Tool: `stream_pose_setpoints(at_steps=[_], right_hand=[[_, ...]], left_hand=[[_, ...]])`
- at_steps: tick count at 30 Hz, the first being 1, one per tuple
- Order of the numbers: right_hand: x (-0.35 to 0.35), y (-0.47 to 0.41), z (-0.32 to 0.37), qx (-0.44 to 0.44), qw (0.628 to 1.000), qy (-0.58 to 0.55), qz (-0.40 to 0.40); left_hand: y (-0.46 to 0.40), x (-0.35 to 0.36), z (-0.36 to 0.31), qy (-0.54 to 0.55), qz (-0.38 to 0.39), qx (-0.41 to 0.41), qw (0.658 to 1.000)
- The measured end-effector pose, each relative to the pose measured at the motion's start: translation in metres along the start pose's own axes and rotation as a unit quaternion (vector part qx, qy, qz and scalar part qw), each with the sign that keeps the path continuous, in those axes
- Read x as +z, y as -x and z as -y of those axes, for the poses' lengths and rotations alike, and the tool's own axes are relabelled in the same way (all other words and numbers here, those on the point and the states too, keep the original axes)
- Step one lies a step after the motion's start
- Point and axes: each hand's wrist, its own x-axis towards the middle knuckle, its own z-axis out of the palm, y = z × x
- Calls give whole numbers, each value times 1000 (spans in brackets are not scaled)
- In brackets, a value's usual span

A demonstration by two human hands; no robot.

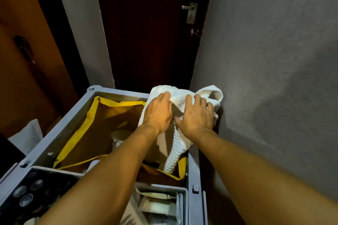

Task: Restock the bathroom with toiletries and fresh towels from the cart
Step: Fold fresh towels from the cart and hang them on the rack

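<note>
Over cart [76, 120]: white waffle-textured towel [172, 144], bunched.

Single head view: camera is looking forward and down, close over the grey cart [117, 91], facing a dark door [146, 42].

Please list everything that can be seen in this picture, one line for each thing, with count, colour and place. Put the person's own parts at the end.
towel: one, white, above the cart's far right corner, hanging down into the bag
bag: one, brown with yellow edge, inside the cart
cart: one, grey, bottom left and centre
bottle caps: several, dark, in the cart's near left compartment
packets: several, pale, in the near right compartment
door: one, dark brown, ahead
door handle: one, silver, on the door
wall: grey, right
left hand: gripping the towel
right hand: on the towel
</note>
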Motion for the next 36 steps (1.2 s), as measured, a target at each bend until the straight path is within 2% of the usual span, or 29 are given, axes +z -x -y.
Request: stream_pose_setpoints(at_steps=[3, 8, 12, 14, 16, 19, 21, 23, 26, 28, 30, 34, 36], right_hand=[[-11, -13, 5, 88, 995, -39, 8], [-33, -39, 3, 191, 974, -112, 42], [-42, -52, -11, 242, 956, -162, -29], [-49, -55, -14, 252, 941, -210, -85], [-56, -56, -13, 250, 908, -312, -127], [-62, -53, -2, 213, 856, -443, -162], [-65, -49, 6, 182, 854, -455, -175], [-70, -44, 17, 156, 876, -423, -173], [-83, -35, 38, 104, 859, -479, -148], [-86, -27, 49, 78, 855, -491, -148], [-88, -19, 52, 59, 868, -473, -138], [-99, -11, 39, 24, 900, -412, -141], [-105, -8, 31, 29, 907, -386, -167]], left_hand=[[-12, -16, -5, 98, -24, 17, 995], [-28, -37, -28, 254, -30, 67, 964], [-22, -31, -15, 313, 5, 27, 949], [-20, -26, 0, 331, 60, -31, 941], [-20, -20, 12, 315, 100, -85, 940], [-19, -11, 15, 347, 133, -179, 911], [-14, -11, 11, 352, 191, -177, 899], [-11, -11, 8, 305, 225, -124, 917], [-7, -20, 0, 284, 182, -104, 936], [-11, -30, -7, 314, 107, -118, 936], [-12, -40, -18, 331, 37, -147, 931], [1, -56, -45, 419, -21, -194, 887], [4, -65, -56, 426, -45, -182, 885]])
